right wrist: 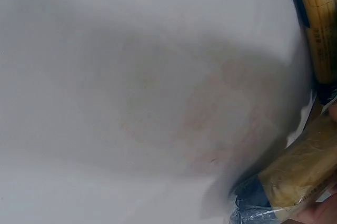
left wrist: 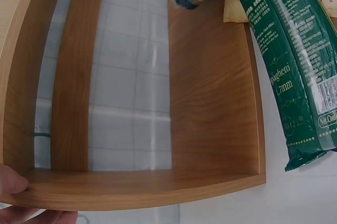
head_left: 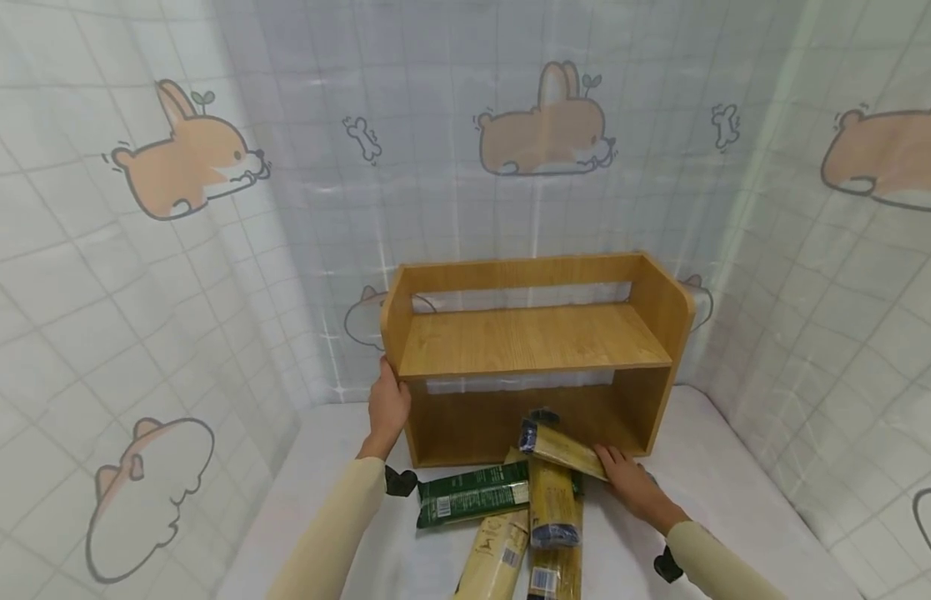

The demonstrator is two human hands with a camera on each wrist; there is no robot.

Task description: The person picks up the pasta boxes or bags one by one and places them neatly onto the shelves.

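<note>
My left hand [head_left: 388, 408] grips the left side panel of a wooden two-tier shelf [head_left: 536, 337]; in the left wrist view the thumb lies inside the panel and the fingers outside. At the shelf's lower front, my right hand [head_left: 636, 487] holds the right end of a yellow pasta packet [head_left: 563, 452] with dark blue ends. This packet slants across the top of a pile. Below it lie another yellow pasta packet [head_left: 551, 500] and a green spaghetti packet [head_left: 473, 496]. The right wrist view catches the held packet [right wrist: 300, 168] and only parts of the fingers.
A tan paper-look packet [head_left: 495, 554] and one more yellow packet [head_left: 558, 575] lie nearer on the white surface [head_left: 322, 500]. Hanging sheets with a grid and cartoon dogs [head_left: 543, 137] enclose the back and both sides.
</note>
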